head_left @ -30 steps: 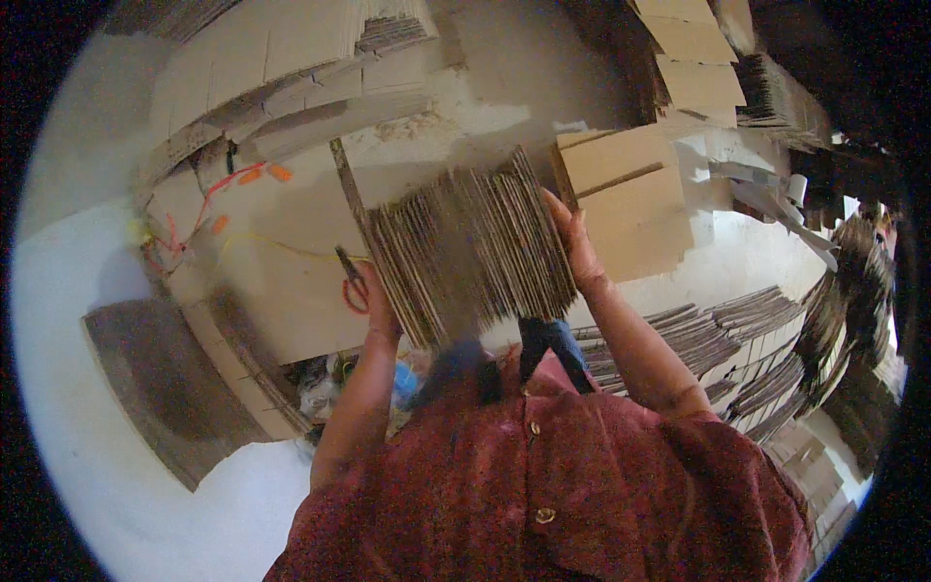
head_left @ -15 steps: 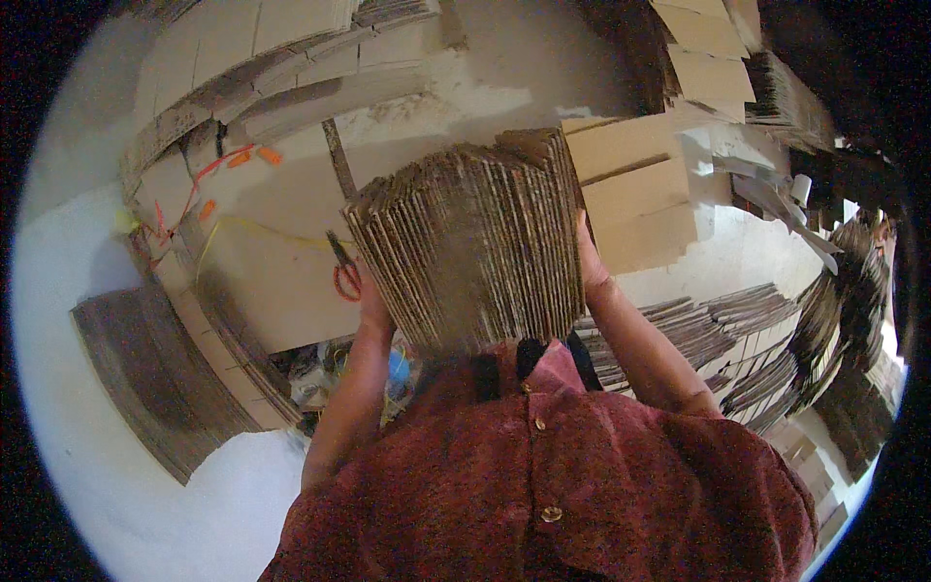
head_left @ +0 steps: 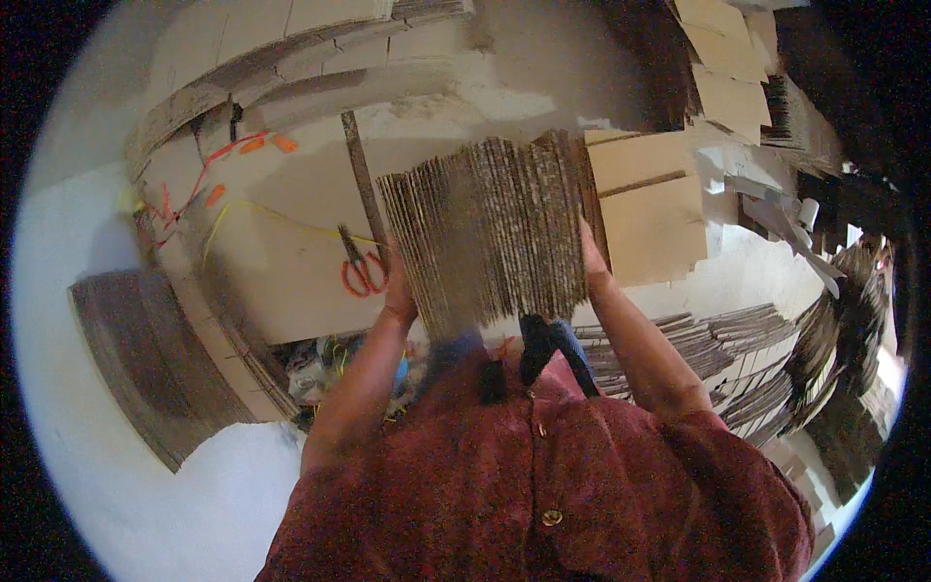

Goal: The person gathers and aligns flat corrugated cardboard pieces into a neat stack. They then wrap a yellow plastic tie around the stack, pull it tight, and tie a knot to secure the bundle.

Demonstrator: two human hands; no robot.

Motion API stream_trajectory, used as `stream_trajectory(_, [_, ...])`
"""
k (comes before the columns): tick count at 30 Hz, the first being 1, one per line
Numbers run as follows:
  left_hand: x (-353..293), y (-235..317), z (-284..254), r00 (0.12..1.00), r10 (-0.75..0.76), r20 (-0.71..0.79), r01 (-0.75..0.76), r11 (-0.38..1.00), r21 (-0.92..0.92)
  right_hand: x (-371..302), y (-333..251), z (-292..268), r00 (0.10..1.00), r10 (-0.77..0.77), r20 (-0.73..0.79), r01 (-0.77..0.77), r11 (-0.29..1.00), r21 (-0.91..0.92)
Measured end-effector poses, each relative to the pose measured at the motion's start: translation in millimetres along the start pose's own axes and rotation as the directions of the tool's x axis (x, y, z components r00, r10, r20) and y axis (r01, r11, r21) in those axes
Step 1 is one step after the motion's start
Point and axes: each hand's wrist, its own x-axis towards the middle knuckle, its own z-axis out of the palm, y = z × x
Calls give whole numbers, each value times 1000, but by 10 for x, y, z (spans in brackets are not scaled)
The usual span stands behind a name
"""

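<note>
Tan work surface [head_left: 281,262]; hands [head_left: 594,257], partly hidden, wide apart, clasping cardboard stack [head_left: 499,233] between them.

The person is wearing a dark red, slightly mottled shirt [head_left: 436,495] that is buttoning down the front, with a round, shiny button [head_left: 552,518] catching light. Loose sleeves [head_left: 747,461] are leaving both forearms [head_left: 640,335] bare. Dark blue cloth, apparently trousers [head_left: 572,357], is showing beyond.

A head-worn fisheye looks down, close above the cardboard stack [head_left: 499,233].
</note>
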Motion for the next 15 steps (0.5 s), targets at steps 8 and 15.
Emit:
stream_trajectory(8, [242, 64, 152, 922, 323, 213, -379, 861, 338, 179, 462, -265, 959, -275, -67, 230, 896, -379])
stream_trajectory(15, [118, 329, 234, 963, 48, 264, -87, 987, 138, -58, -443, 137, 981, 150, -120, -126, 975, 184])
